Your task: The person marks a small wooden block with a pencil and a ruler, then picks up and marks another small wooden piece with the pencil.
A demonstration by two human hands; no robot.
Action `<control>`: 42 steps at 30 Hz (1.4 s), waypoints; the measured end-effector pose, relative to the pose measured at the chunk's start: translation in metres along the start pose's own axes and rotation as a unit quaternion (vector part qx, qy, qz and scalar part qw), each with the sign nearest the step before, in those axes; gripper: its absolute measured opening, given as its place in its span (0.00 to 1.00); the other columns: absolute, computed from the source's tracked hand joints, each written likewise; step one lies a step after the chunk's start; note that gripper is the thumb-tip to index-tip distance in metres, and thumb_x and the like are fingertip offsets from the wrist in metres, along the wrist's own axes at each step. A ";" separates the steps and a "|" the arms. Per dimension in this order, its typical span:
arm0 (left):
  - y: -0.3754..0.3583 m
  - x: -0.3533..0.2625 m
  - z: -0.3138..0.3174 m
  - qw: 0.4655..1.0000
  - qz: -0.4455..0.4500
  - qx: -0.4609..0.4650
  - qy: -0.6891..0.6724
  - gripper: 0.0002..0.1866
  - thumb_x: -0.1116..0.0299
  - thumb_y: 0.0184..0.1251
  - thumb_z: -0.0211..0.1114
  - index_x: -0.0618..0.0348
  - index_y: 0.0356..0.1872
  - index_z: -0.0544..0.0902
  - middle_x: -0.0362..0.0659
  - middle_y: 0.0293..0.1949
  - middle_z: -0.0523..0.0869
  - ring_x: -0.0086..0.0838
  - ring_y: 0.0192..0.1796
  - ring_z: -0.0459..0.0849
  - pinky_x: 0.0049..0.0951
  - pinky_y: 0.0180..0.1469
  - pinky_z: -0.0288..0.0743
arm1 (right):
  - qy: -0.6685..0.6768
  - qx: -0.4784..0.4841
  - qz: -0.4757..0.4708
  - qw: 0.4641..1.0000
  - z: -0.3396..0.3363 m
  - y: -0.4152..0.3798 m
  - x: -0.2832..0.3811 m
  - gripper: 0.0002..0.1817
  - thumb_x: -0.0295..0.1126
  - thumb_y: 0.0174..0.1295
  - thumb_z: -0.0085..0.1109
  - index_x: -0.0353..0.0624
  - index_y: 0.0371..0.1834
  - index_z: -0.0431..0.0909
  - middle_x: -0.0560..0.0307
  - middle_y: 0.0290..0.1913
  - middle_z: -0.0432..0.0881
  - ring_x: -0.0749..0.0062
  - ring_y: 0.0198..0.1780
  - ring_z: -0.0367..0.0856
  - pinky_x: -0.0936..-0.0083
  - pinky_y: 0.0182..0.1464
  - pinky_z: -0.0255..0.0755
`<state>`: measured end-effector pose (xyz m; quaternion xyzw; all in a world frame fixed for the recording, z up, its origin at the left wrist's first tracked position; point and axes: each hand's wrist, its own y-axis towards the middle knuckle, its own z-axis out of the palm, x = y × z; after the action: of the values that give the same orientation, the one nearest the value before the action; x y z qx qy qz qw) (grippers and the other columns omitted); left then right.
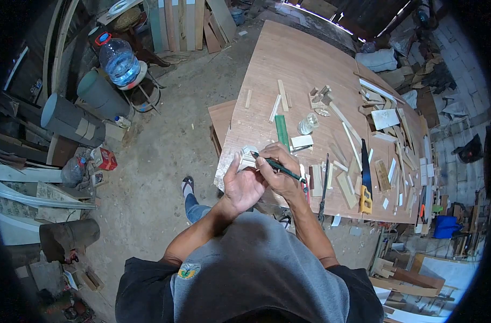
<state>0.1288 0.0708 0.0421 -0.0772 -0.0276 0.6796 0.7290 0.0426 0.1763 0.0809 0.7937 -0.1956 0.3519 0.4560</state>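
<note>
Gripping a slim dark green pen [282, 168], the right hand [280, 169] is closed around its barrel, the tip over a small pale angular piece [248, 157]. That piece lies at the fingers of the left hand [244, 187], which is turned palm up with thumb raised; its fingertips are partly hidden, so how firmly they grip cannot be told. Both hands are at the near edge of a broad reddish-brown wooden tabletop [267, 59]. On it, to the right, lies a handsaw with a black blade and yellow handle [366, 178]. Beyond the hands are a flat green strip [281, 132], a white rectangular block [302, 141] and a clear round jar [309, 124]. Farther off lies a narrow pale wooden stick [282, 96]. Well apart, to the left, a large clear plastic bottle with a red cap [120, 63] stands on a round-topped stool [140, 79].
</note>
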 end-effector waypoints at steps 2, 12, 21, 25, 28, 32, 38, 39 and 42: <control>-0.001 -0.001 0.004 1.000 -0.007 0.013 -0.009 0.45 0.34 0.69 0.59 0.68 0.69 0.63 0.51 0.64 0.72 0.38 0.68 0.72 0.40 0.76 0.60 | 0.006 -0.004 0.003 1.000 0.000 0.001 0.000 0.06 0.22 0.55 0.68 0.35 0.34 0.81 0.49 0.33 0.85 0.59 0.37 0.83 0.67 0.41 0.76; -0.001 -0.002 0.000 1.000 0.010 0.011 -0.010 0.46 0.34 0.68 0.61 0.68 0.69 0.64 0.51 0.64 0.73 0.38 0.68 0.72 0.40 0.75 0.61 | -0.003 0.020 0.018 1.000 0.000 0.003 0.004 0.06 0.21 0.56 0.68 0.34 0.36 0.81 0.49 0.34 0.85 0.61 0.36 0.83 0.70 0.39 0.76; 0.005 -0.003 -0.010 0.994 -0.013 0.040 -0.097 0.33 0.42 0.71 0.63 0.55 0.66 0.71 0.46 0.62 0.78 0.37 0.67 0.75 0.40 0.73 0.66 | 0.011 0.038 0.008 0.999 -0.003 0.007 -0.004 0.06 0.22 0.56 0.67 0.33 0.36 0.82 0.49 0.33 0.84 0.61 0.38 0.83 0.69 0.41 0.76; 0.008 -0.002 -0.014 0.995 -0.020 0.031 -0.087 0.36 0.41 0.71 0.63 0.57 0.67 0.70 0.46 0.63 0.78 0.37 0.67 0.75 0.40 0.73 0.66 | 0.005 0.025 0.018 1.000 -0.001 0.007 -0.005 0.07 0.22 0.56 0.68 0.33 0.36 0.82 0.49 0.33 0.84 0.61 0.38 0.83 0.69 0.41 0.76; 0.009 -0.002 -0.013 0.997 -0.019 0.023 -0.077 0.37 0.40 0.71 0.62 0.58 0.68 0.69 0.46 0.64 0.77 0.37 0.67 0.75 0.40 0.73 0.65 | 0.007 0.043 -0.008 0.999 -0.004 0.007 -0.009 0.07 0.22 0.55 0.68 0.33 0.36 0.82 0.49 0.33 0.84 0.60 0.38 0.83 0.68 0.41 0.76; 0.010 -0.001 -0.015 0.995 -0.022 0.036 -0.091 0.37 0.39 0.71 0.61 0.58 0.69 0.68 0.47 0.64 0.77 0.38 0.68 0.74 0.41 0.74 0.65 | 0.005 0.037 0.001 0.999 -0.005 0.009 -0.007 0.07 0.23 0.54 0.69 0.34 0.35 0.83 0.49 0.33 0.85 0.60 0.38 0.83 0.67 0.41 0.76; 0.011 -0.001 -0.014 0.997 -0.024 0.027 -0.073 0.37 0.39 0.71 0.61 0.58 0.68 0.69 0.48 0.64 0.77 0.38 0.68 0.75 0.42 0.74 0.64 | -0.002 0.032 0.000 0.999 -0.006 0.007 -0.008 0.07 0.23 0.54 0.69 0.34 0.35 0.83 0.49 0.33 0.85 0.59 0.38 0.83 0.68 0.41 0.76; 0.012 -0.001 -0.013 0.997 -0.024 0.027 -0.073 0.37 0.39 0.71 0.61 0.58 0.68 0.69 0.48 0.64 0.77 0.38 0.68 0.75 0.42 0.74 0.64 | -0.001 0.026 0.013 1.000 -0.006 0.007 -0.008 0.07 0.23 0.54 0.69 0.34 0.35 0.83 0.49 0.33 0.85 0.59 0.38 0.83 0.68 0.41 0.76; 0.013 -0.002 -0.012 0.997 -0.032 0.021 -0.072 0.36 0.39 0.72 0.60 0.58 0.67 0.70 0.48 0.64 0.77 0.38 0.67 0.75 0.41 0.74 0.65 | -0.012 0.038 -0.015 0.999 -0.006 0.009 -0.009 0.07 0.22 0.54 0.69 0.33 0.36 0.83 0.49 0.33 0.85 0.60 0.38 0.82 0.68 0.41 0.76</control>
<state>0.1181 0.0691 0.0283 -0.0120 -0.0682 0.6602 0.7479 0.0291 0.1769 0.0814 0.8173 -0.1756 0.3427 0.4286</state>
